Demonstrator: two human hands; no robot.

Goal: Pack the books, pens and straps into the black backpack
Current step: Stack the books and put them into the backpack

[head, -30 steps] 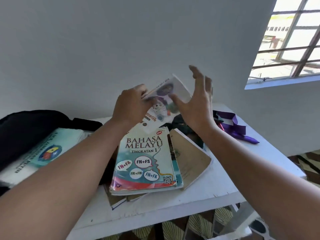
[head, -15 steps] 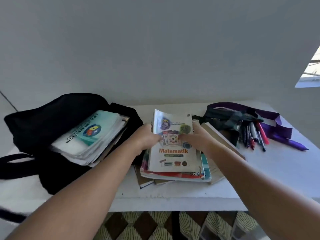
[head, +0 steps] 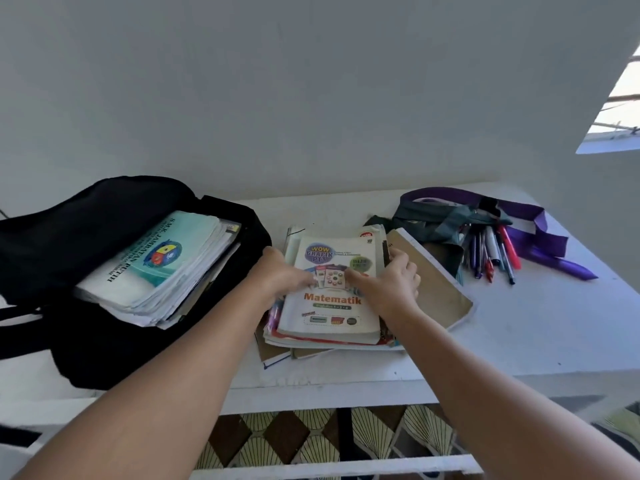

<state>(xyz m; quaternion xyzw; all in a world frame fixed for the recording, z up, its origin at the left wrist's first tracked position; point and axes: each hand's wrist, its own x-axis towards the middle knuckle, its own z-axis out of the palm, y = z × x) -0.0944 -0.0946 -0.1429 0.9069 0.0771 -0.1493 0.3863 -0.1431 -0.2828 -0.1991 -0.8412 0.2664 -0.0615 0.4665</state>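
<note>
The black backpack (head: 79,237) lies open at the left of the white table (head: 540,344), with a teal and white book (head: 152,268) on a pile of papers inside its mouth. A stack of books sits mid-table, topped by the Matematik book (head: 329,303). My left hand (head: 280,277) grips the stack's left edge and my right hand (head: 389,282) its right edge, both thumbs on the cover. Several pens (head: 491,254) lie at the right beside a purple strap (head: 543,244) and a dark green strap (head: 440,220).
A brown-covered notebook (head: 440,299) juts out from under the stack toward the right. The wall stands close behind the table. A window (head: 616,116) shows at the far right. Patterned floor (head: 277,441) lies below the table's front edge.
The Matematik book was held up in the air, then came down; it now lies flat on the stack. Both hands have settled at the stack's sides.
</note>
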